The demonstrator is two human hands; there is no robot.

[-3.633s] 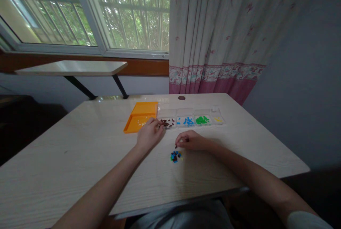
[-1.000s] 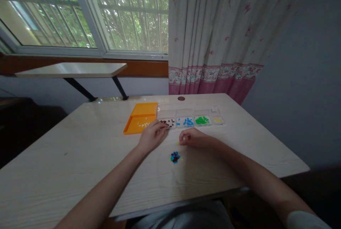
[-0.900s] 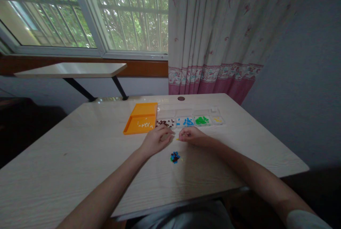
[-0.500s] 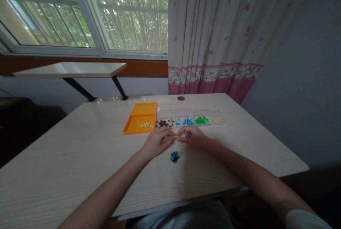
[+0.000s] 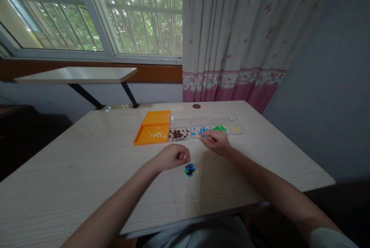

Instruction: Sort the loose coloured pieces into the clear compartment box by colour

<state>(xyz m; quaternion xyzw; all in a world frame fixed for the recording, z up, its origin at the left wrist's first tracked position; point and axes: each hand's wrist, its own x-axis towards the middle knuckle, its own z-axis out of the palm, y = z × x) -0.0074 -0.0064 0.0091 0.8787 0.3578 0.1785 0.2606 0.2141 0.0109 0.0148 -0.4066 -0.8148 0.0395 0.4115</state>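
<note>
My right hand [image 5: 216, 141] pinches a thin yellow stick-like piece [image 5: 199, 136] at the front edge of the compartment of blue pieces [image 5: 203, 129]. Too little of the piece shows to tell its kind. My left hand [image 5: 172, 157] hangs closed above the table, thumb and fingers curled together; whether something small is between them is hidden. Just right of and below its fingertips lies a small cluster of blue, dark brown and green pieces [image 5: 190, 170], with a pale yellow bit [image 5: 197, 171] at its right side.
A clear compartment tray [image 5: 199, 121] holds brown pieces [image 5: 178, 134], green pieces [image 5: 219, 128] and yellow pieces [image 5: 236, 129]. Left of it an orange open case [image 5: 156, 118] contains small white pieces [image 5: 158, 135]. A raised shelf [image 5: 78, 74] stands at the back left.
My hands have moved apart. The right has gone forward to the blue pieces with the yellow piece; the left has let go of it, lowered slightly and curled near the cluster.
</note>
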